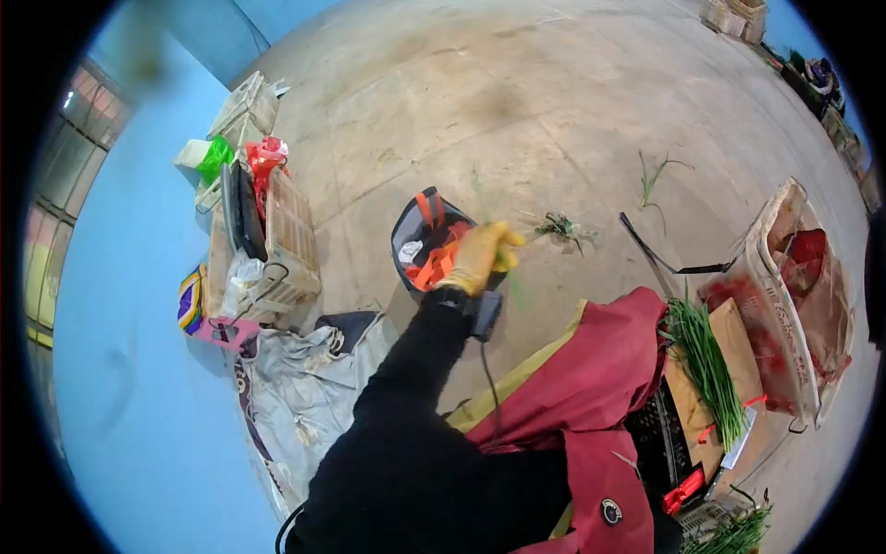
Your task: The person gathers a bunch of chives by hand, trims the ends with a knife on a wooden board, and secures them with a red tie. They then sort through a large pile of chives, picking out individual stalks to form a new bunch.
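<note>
My left hand [478, 258], in a yellow glove with a black sleeve, is stretched forward over the right rim of a dark open bag [406, 222]. Orange straps [434, 266] and a crumpled white piece [410, 250] lie inside that bag. The gloved fingers are curled, and faint, blurred green blades stick out above and below them. A dark box-like device [487, 316] with a cable sits at the wrist. Just beyond the fingers, a small clump of leafy scraps [558, 224] lies on the floor. My right hand is out of view.
A bunch of long green leaves [706, 365] rests on cardboard [738, 342] at my right, beside a stained white crate [784, 305]. Loaded crates [293, 231] stand along the blue wall at left. A whitish sack [314, 388] lies near them. Loose green stalks [652, 180] lie ahead.
</note>
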A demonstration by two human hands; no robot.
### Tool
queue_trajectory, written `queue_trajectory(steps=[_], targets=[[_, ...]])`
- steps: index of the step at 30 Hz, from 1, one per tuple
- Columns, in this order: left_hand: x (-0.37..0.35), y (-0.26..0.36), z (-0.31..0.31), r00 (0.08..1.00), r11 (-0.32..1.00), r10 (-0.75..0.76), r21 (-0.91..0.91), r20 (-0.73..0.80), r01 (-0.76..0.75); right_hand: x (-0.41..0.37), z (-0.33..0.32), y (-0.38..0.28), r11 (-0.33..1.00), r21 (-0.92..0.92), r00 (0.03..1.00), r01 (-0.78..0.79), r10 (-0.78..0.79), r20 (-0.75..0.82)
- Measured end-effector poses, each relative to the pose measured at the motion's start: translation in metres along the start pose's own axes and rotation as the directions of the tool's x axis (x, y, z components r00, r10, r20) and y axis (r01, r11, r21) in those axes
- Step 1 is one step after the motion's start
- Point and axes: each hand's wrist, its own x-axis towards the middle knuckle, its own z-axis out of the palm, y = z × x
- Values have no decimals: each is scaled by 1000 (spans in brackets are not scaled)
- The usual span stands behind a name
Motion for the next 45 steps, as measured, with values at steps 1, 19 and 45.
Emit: queue_trajectory(steps=[1, 19, 45], targets=[[2, -9, -19, 999, 1000, -21, 4, -32, 21, -1, -1, -7, 1000, -6, 1000, 2, -2, 5], [68, -79, -167, 960, 989, -79, 103, -267, 110, 17, 30, 50, 974, 228, 966, 7, -66, 250], [52, -222, -211, 724, 568, 246, 701, -644, 431, 38, 44, 89, 994, 108, 925, 5, -46, 377]])
